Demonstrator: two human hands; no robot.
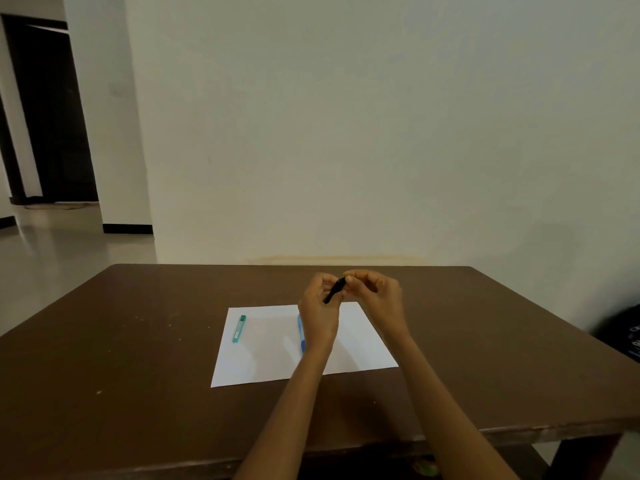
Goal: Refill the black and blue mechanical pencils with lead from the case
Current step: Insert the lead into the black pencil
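We grip the black pencil (pixel 334 290) in our left hand (pixel 319 306); our right hand (pixel 375 295) pinches its top end. Left of them lies the lead case (pixel 239 328).

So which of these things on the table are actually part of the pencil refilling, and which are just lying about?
Part of the job:
black pencil, held in both hands
blue pencil, lying on the paper
green lead case, on the paper

Just there:
white paper
dark bag at right

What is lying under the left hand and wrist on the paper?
A blue pencil lies on the white paper, under the left hand. Only its left edge shows; the wrist covers the rest, so its tip and cap cannot be seen.
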